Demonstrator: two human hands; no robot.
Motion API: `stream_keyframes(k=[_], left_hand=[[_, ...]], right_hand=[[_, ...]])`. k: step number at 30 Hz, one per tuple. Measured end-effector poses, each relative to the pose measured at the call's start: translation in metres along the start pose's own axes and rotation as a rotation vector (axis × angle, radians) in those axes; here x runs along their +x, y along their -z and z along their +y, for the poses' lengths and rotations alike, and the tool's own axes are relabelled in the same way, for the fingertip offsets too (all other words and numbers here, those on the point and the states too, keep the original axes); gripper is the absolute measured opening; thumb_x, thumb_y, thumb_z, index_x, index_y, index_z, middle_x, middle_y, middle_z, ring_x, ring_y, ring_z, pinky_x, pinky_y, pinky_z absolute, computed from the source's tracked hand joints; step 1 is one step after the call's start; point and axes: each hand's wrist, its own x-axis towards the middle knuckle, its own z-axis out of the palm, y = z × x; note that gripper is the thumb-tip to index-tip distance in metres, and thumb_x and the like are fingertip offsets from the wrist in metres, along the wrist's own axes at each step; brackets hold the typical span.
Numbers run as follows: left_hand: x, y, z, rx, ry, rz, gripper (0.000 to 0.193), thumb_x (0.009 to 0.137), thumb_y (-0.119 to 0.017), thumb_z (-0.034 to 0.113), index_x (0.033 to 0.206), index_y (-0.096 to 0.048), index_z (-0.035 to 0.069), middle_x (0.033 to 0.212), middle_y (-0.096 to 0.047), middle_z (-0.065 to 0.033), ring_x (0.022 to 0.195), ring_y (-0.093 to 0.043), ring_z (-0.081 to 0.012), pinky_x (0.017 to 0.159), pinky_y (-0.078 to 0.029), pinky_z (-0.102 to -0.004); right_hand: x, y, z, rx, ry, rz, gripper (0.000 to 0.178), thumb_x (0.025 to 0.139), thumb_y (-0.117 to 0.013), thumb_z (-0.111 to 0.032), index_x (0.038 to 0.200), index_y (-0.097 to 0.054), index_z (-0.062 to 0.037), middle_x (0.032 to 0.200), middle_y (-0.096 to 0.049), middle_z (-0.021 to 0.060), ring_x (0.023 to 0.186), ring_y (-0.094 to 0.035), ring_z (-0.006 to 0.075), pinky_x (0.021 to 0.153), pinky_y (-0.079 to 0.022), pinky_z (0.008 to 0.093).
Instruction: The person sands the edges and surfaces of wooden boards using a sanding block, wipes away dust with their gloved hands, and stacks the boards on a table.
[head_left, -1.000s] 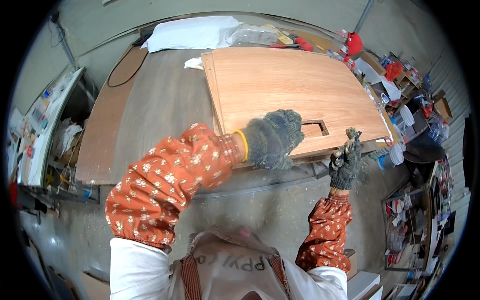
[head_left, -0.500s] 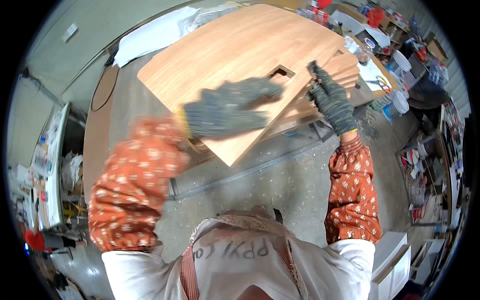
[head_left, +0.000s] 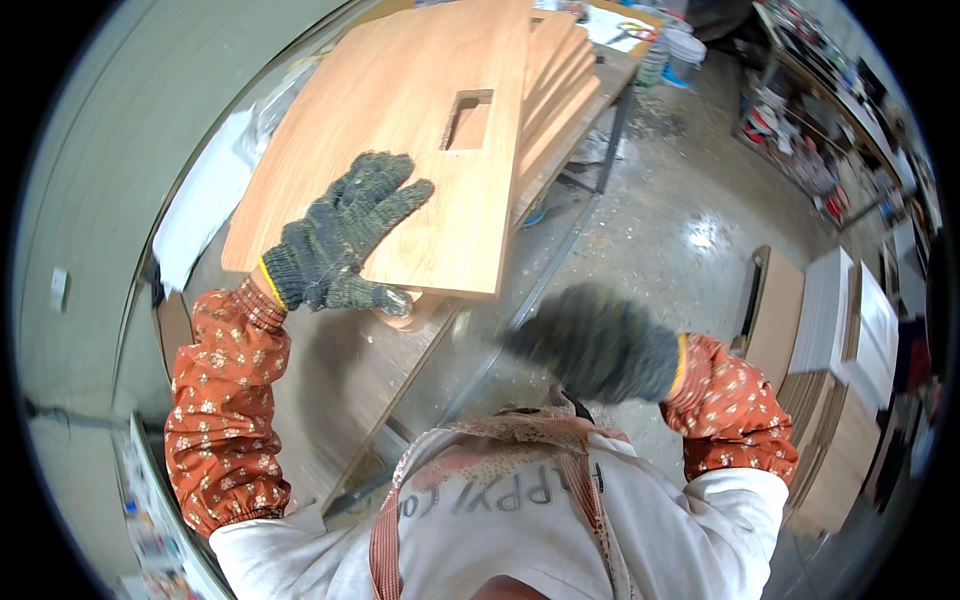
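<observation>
A pale wood-grain board [head_left: 370,110] with a rectangular cutout lies on top of a stack of similar boards [head_left: 560,85]. My left hand [head_left: 345,230], in a dark knitted glove with a yellow cuff, rests on the board's near left part. Its fingers lie stretched out over the surface, with the thumb at the near edge. Off the board's near right corner is my right hand [head_left: 600,345], gloved alike and smeared by motion. Its fingers cannot be made out. A faint pale blur shows by its fingertips, too smeared to name.
The worktable [head_left: 330,390] has a metal frame beneath it. White sheeting [head_left: 205,190] lies along its left side by the wall. Flat panels [head_left: 820,440] lean at the right. A white bucket [head_left: 683,50] stands beyond the stack, and a cluttered shelf [head_left: 830,130] at the far right.
My view has swung to the right. My left hand has settled on the board near its corner. My right hand has left the stack's right side and come back toward my body.
</observation>
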Motion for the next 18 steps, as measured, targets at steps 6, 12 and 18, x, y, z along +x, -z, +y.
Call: stream_keyframes(k=[6,12,18], left_hand=[[0.049,-0.009,0.029,-0.004,-0.2,0.105,0.094,0.071,-0.064,0.065,0.142,-0.036,0.011,0.145,-0.034,-0.0204,0.134,-0.029,-0.0406,0.113,-0.021,-0.0484],[0.048,-0.019,0.009,-0.847,-0.028,0.112,0.053,0.079,-0.072,0.022,0.126,-0.055,0.004,0.136,-0.048,-0.0129,0.129,-0.041,-0.0244,0.11,-0.029,-0.0372],[0.076,-0.03,-0.004,-0.271,0.125,0.361,0.034,0.086,-0.062,0.02,0.118,-0.059,0.006,0.121,-0.058,-0.0154,0.114,-0.053,-0.0327,0.1,-0.042,-0.0404]], right_hand=[[-0.012,0.002,0.033,-0.267,-0.269,0.616,0.049,0.087,-0.051,-0.013,0.135,-0.045,-0.013,0.061,-0.055,0.0109,0.049,-0.057,0.027,0.044,-0.044,0.0401],[-0.012,-0.01,-0.034,-0.256,-0.228,0.317,0.049,0.081,-0.056,-0.015,0.13,-0.05,-0.0127,0.073,-0.06,0.0119,0.066,-0.06,0.0295,0.058,-0.047,0.0401],[-0.029,0.012,-0.04,0.009,-0.406,0.344,0.046,0.088,-0.055,-0.022,0.134,-0.05,-0.0164,0.079,-0.061,0.0137,0.071,-0.059,0.0322,0.066,-0.048,0.0403]])
